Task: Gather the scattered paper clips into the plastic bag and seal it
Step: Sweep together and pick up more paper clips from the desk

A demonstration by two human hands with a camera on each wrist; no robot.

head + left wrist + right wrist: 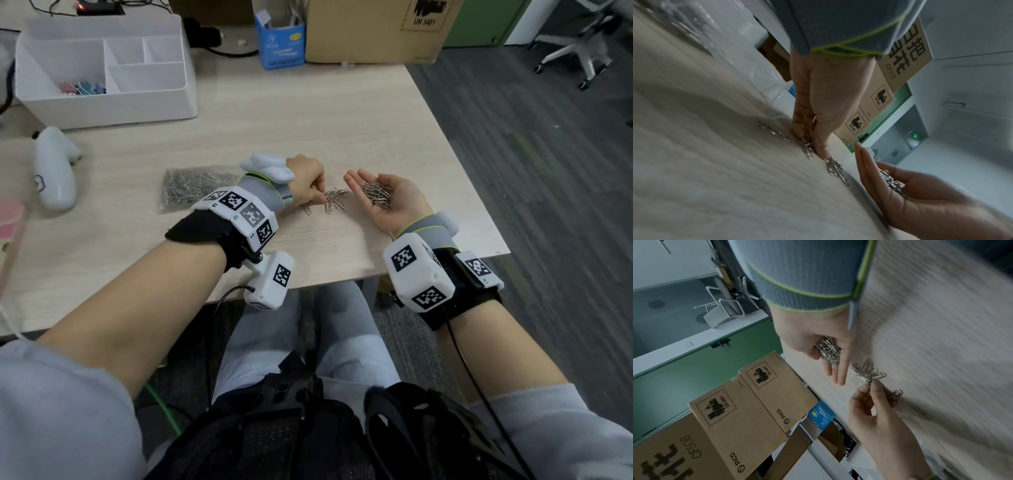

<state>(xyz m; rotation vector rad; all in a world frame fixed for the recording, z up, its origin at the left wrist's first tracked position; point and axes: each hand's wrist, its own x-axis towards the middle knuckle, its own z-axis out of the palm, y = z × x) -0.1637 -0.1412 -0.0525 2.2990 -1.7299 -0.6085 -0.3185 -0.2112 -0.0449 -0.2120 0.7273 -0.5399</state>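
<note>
Head view: left hand [306,181] pinching loose paper clips [335,200] on the table [376,137]; right hand [388,198] palm up, fingers straight, cradling a heap of clips [376,194]; plastic bag [195,186] left of both, lying flat, holding more.

Left wrist: fingertips [800,133] curled onto clips [835,168].

Right wrist: heap [828,349] in the flat palm, just beside the table clips [869,371].

- The paper clips [335,200] on the table are bright bare metal wire, shiny and smooth.
- The table [359,113] has a pale wood-grain top, matt (fine streaks run along it).
- The plastic bag [195,186] is clear, thin, glossy film, crinkled over the metal clips inside.
- The organiser [102,99] is white plastic, smooth, with a slight sheen.
- The cardboard box [370,31] is brown, dull and papery.
- The wrist cuffs [260,192] are grey ribbed knit cloth.
</note>
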